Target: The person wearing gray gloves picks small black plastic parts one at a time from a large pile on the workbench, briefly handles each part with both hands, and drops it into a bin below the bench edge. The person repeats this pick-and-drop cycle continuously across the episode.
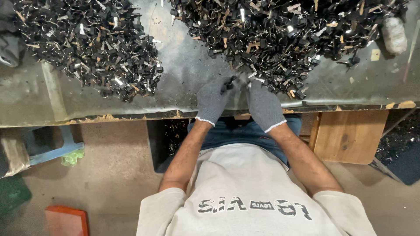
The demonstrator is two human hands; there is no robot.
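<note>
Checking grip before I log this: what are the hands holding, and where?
Both gloved hands, left hand and right hand, pinch a small black part between fingertips; where exactly cannot be told.

A dark rectangular label patch (261,205) is seen amid printed lettering on the pale shirt (245,192); no packages, signs or screens are shown.

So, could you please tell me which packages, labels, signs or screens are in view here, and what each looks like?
Shirt print: on the person's pale shirt, bottom centre; dark blocky lettering around a small dark patch.
Wrapped bundle: bench top right, beside the right pile; rounded, whitish-grey.
No signs or screens.
</note>
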